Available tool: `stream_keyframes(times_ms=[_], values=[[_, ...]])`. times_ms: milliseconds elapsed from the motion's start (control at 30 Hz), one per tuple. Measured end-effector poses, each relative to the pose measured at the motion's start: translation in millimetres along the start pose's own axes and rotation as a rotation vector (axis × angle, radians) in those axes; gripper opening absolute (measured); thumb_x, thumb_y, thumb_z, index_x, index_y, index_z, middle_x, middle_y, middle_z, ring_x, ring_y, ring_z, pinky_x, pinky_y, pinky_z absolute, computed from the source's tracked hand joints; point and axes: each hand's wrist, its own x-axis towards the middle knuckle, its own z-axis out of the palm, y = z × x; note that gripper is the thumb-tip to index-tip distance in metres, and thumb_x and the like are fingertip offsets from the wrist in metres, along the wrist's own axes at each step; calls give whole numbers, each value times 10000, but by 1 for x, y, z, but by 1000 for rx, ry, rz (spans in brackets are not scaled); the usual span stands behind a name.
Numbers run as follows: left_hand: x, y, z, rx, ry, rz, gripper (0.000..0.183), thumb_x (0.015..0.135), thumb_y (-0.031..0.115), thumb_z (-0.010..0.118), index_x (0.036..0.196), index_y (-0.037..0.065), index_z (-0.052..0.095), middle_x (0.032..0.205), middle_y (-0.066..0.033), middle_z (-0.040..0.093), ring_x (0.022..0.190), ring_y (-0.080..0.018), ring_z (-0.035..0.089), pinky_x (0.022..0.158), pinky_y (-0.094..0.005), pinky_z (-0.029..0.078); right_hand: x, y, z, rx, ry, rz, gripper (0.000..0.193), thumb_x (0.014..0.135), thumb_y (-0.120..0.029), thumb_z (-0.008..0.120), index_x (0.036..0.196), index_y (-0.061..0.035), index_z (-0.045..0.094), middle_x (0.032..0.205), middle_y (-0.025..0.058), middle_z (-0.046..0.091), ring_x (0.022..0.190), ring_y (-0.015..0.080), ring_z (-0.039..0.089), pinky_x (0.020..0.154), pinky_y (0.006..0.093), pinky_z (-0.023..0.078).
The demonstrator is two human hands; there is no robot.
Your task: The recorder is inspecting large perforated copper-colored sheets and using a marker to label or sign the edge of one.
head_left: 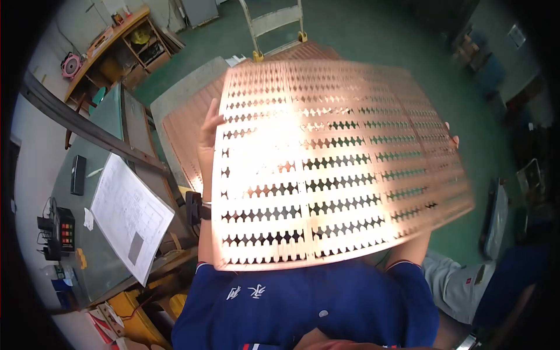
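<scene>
A large, thin copper-coloured sheet (344,192) with rows of punched holes is raised in front of my chest, tilted, with bright glare on its left half. My left hand (209,131) grips its left edge, with part of the fingers hidden behind it. At the right edge only the fingertips of my right hand (454,140) show; the rest is behind the sheet. Beyond and below it lies a stack of similar copper-coloured sheets (182,137), partly covered by the raised one.
On the left, a green-topped table (87,245) bears a large paper drawing (131,213), a black case (77,175) and a keypad device (65,229). A metal bar (87,125) crosses above it. A hand trolley (274,26) stands ahead; a wooden shelf unit (125,38) is far left.
</scene>
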Motion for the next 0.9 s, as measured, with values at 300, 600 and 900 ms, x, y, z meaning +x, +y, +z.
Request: stream_keyframes(times_ms=[300, 600, 900], values=[[-14, -1, -20, -158, 114, -448, 361, 870, 25, 520, 1221, -2, 441, 1121, -141, 575, 950, -198, 611, 799, -320, 548, -12, 18, 35, 264, 210, 230, 480, 911, -414, 457, 1253, -77, 441, 1302, 136, 455, 1173, 237, 464, 943, 411, 439], [-19, -3, -43, -469, 4, -634, 377, 965, 206, 357, 1299, 32, 363, 1281, -122, 464, 1163, -229, 476, 962, -405, 437, -10, 9, 45, 269, 325, 225, 473, 898, -411, 474, 1199, -47, 499, 1208, 146, 534, 1061, 242, 551, 848, 410, 499], [-22, -7, -53, -113, 152, -615, 391, 946, 112, 419, 1322, 37, 345, 1281, -100, 461, 1174, -192, 455, 985, -340, 394, -3, 2, 39, 267, 325, 210, 476, 902, -412, 450, 1186, -39, 535, 1171, 130, 576, 1026, 233, 573, 851, 394, 485]])
